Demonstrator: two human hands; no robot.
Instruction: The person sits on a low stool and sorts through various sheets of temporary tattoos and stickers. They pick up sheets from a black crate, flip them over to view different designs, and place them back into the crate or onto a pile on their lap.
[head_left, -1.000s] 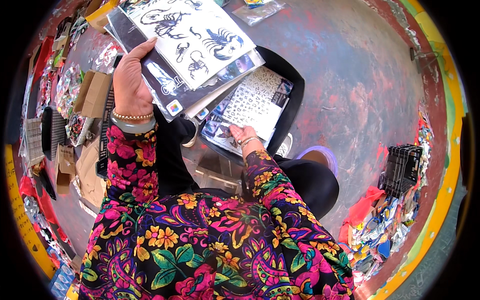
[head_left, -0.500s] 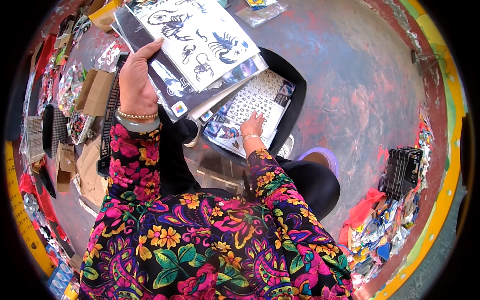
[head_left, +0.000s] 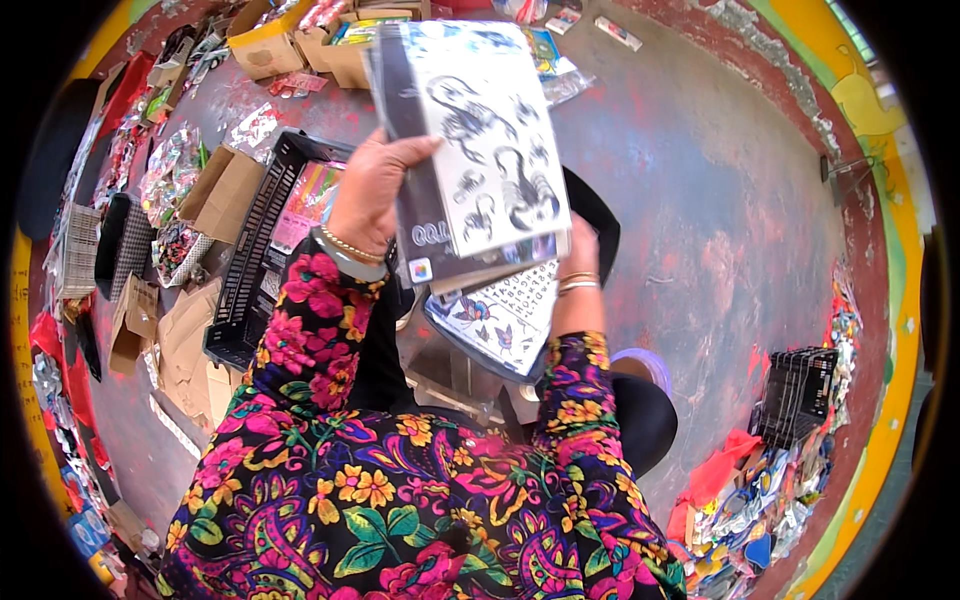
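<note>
Gripping a stack of flat, glossy printed sheets, topped by a white page of dark scorpions on a dark cover, by its left edge with the left hand: closed firmly, with thumb across the front and fingers out of sight behind. Held up in front of the body, directly to the right of that hand, with long axis running away from the chest and far end leaning slightly left. Placed beside the lower right edge: the right hand, too blurred and hidden to judge as curled, spread or touching.

Seen below, partly covered by the stack (the main thing in the way): white sheets printed with butterflies and black characters, inside a deep black tray with rounded corners. Standing farther left, a slatted black plastic crate with pink packets, then a brown cardboard box. Near the right knee, a purple ring-shaped object; well apart, a smaller black crate.
</note>
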